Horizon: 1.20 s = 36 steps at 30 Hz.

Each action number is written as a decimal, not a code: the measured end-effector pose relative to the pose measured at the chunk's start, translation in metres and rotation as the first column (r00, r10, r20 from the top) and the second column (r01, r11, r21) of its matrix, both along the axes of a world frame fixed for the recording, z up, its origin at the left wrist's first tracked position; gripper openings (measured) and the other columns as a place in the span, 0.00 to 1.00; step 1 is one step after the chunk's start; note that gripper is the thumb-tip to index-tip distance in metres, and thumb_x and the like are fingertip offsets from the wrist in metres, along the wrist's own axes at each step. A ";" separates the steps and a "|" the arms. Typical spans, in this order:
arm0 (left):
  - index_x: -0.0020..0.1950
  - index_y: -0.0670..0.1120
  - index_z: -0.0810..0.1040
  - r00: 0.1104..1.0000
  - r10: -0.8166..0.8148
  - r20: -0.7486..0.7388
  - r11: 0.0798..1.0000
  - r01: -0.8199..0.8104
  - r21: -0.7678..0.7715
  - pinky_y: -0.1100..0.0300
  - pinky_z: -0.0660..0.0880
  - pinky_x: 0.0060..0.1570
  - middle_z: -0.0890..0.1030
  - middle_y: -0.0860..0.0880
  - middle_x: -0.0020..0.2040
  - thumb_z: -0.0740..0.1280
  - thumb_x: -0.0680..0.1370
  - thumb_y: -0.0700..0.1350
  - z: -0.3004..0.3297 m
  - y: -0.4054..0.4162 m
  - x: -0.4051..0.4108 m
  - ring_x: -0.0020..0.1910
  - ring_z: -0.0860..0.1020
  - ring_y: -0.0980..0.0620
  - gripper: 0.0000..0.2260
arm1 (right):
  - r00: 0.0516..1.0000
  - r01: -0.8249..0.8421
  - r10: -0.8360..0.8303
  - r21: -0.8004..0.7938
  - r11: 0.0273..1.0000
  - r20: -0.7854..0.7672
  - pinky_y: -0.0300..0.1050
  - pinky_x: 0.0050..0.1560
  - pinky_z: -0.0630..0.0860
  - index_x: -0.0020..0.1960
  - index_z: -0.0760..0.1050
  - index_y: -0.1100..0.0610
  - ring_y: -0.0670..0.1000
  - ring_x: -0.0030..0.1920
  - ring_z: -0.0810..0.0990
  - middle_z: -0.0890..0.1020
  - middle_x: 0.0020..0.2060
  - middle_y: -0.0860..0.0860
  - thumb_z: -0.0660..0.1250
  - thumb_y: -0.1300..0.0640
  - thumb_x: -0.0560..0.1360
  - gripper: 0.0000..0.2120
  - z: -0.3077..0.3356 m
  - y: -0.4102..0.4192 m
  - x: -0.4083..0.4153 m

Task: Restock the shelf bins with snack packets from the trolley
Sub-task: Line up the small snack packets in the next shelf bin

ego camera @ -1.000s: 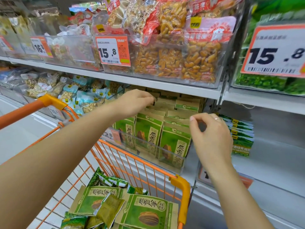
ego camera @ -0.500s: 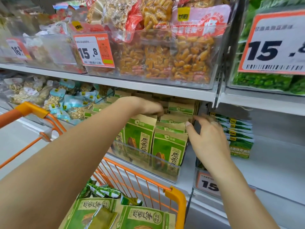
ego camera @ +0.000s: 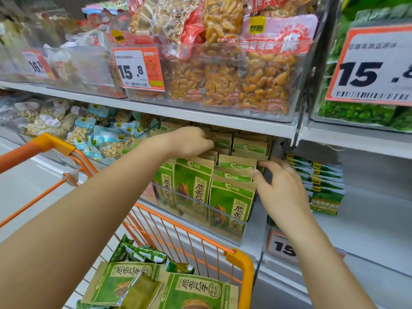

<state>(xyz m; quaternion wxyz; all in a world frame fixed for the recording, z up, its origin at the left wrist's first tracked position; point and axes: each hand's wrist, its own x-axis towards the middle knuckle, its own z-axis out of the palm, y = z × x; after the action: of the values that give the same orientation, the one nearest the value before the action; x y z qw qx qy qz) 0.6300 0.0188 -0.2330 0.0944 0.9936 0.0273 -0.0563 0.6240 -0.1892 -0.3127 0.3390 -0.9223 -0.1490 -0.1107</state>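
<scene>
Centrally, both hands reach into the clear shelf bin (ego camera: 200, 210) of green-and-brown seed packets (ego camera: 231, 199). Left hand (ego camera: 191, 142) presses curled fingers onto the rear packets' tops; whether it grips one I cannot tell. Right hand (ego camera: 281, 186) rests relaxed fingers against the stack's right side. More packets (ego camera: 196, 291) lie in the orange trolley (ego camera: 240, 268), lower centre.

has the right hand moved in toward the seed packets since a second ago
Yes. The right hand went from hanging apart to reaching left, its fingers now touching the right edge of the seed packets in the clear bin.
</scene>
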 end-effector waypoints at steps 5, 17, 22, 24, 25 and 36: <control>0.74 0.52 0.65 0.936 -0.034 0.352 0.976 0.106 -0.189 0.62 0.60 0.66 0.67 0.59 0.69 0.55 0.79 0.62 -0.008 0.007 -0.078 0.68 0.63 0.62 0.26 | 1.000 -0.006 0.006 0.029 1.000 0.025 0.49 0.60 0.69 0.63 0.76 0.54 0.57 0.64 0.70 0.75 0.63 0.55 0.59 0.48 0.79 0.17 -0.002 -0.001 0.000; 0.60 0.50 0.78 0.910 -0.152 0.385 0.943 0.017 0.332 0.56 0.63 0.59 0.80 0.50 0.50 0.66 0.77 0.52 -0.034 0.011 -0.071 0.54 0.74 0.49 0.13 | 0.990 0.019 -0.060 0.297 0.955 0.128 0.42 0.55 0.64 0.57 0.78 0.53 0.54 0.63 0.70 0.76 0.59 0.52 0.61 0.54 0.78 0.11 -0.003 0.006 -0.010; 0.60 0.51 0.79 0.929 -0.149 0.338 0.930 0.015 0.368 0.55 0.61 0.62 0.81 0.49 0.52 0.66 0.77 0.54 -0.041 0.016 -0.066 0.58 0.73 0.49 0.14 | 0.919 -0.137 -0.014 0.353 0.925 0.393 0.43 0.58 0.65 0.51 0.80 0.54 0.50 0.58 0.72 0.77 0.50 0.45 0.60 0.58 0.77 0.10 0.004 0.016 -0.030; 0.62 0.50 0.78 0.908 -0.194 0.372 0.941 0.066 0.331 0.54 0.62 0.63 0.81 0.49 0.56 0.67 0.76 0.53 -0.039 0.018 -0.073 0.61 0.72 0.48 0.16 | 0.858 -0.236 0.066 0.277 0.931 0.509 0.48 0.57 0.69 0.48 0.80 0.55 0.51 0.54 0.76 0.80 0.47 0.48 0.61 0.60 0.76 0.09 0.001 0.023 -0.041; 0.62 0.50 0.77 0.878 -0.210 0.429 0.956 0.094 0.277 0.54 0.63 0.63 0.80 0.50 0.57 0.68 0.76 0.53 -0.039 0.019 -0.082 0.61 0.72 0.49 0.17 | 0.823 -0.295 0.129 0.223 0.929 0.553 0.49 0.56 0.70 0.48 0.81 0.56 0.52 0.52 0.77 0.81 0.46 0.49 0.61 0.60 0.75 0.09 -0.002 0.027 -0.046; 0.72 0.50 0.67 0.881 -0.178 -0.438 0.959 0.255 0.122 0.54 0.72 0.59 0.74 0.49 0.67 0.67 0.76 0.59 -0.132 0.019 -0.190 0.64 0.72 0.47 0.27 | 0.702 -0.605 0.671 -0.297 0.739 0.237 0.44 0.32 0.76 0.47 0.82 0.50 0.51 0.40 0.84 0.85 0.40 0.46 0.55 0.51 0.73 0.16 -0.037 0.051 -0.089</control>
<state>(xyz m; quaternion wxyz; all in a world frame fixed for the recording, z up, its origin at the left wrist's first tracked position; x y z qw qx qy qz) 0.4403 0.0380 -0.3655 -0.0088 0.9588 -0.0595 -0.2777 0.5352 -0.1386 -0.3493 0.2338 -0.8091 -0.5250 -0.1228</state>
